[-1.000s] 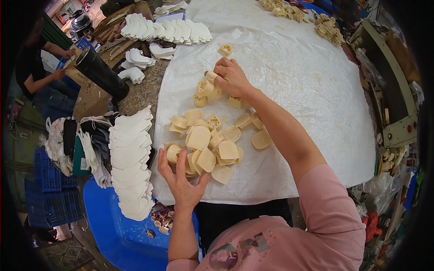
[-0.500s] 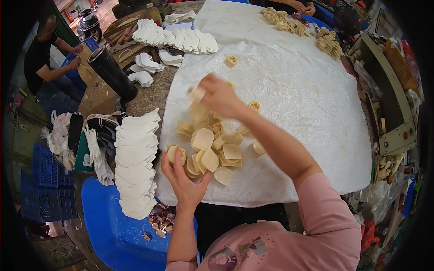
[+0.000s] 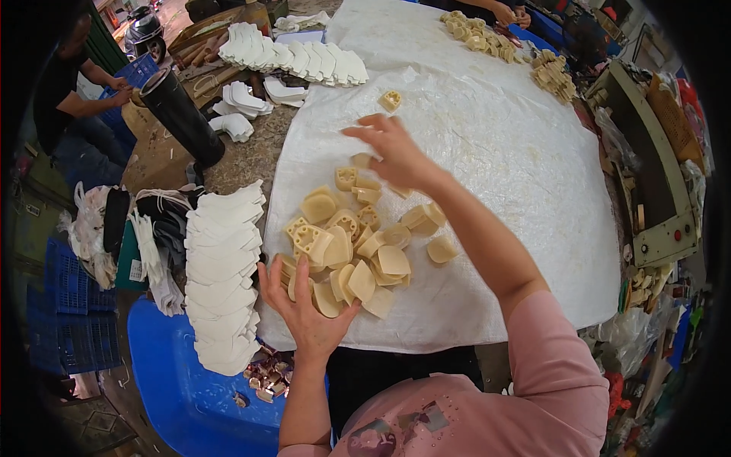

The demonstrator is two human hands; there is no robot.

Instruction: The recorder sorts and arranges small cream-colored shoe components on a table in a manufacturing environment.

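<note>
A heap of cream plastic pieces [image 3: 337, 247], shaped like shoe heel blocks, lies on the white sheet [image 3: 502, 198] in front of me. Some show a hollow side with small holes, others a smooth curved face. My left hand [image 3: 314, 327] rests at the heap's near left edge, its fingers spread against the nearest pieces. Above the far side of the heap is my right hand [image 3: 400, 156], slightly blurred, fingers stretched to the left and nothing seen in them. Beneath it a few pieces are partly hidden. One loose heel block [image 3: 391, 100] lies farther off.
Overlapping white cut pieces [image 3: 225, 282] line the table's left edge, with another row [image 3: 297, 59] at the far left. A black cylinder [image 3: 181, 118] stands nearby. Below left is a blue tub [image 3: 175, 381] with shiny pieces. Other people work at far left and far right.
My right hand has moved right and opened; the cream piece it held is out of it. A hollow-sided block now shows atop the heap. My left hand stays at the near edge.
</note>
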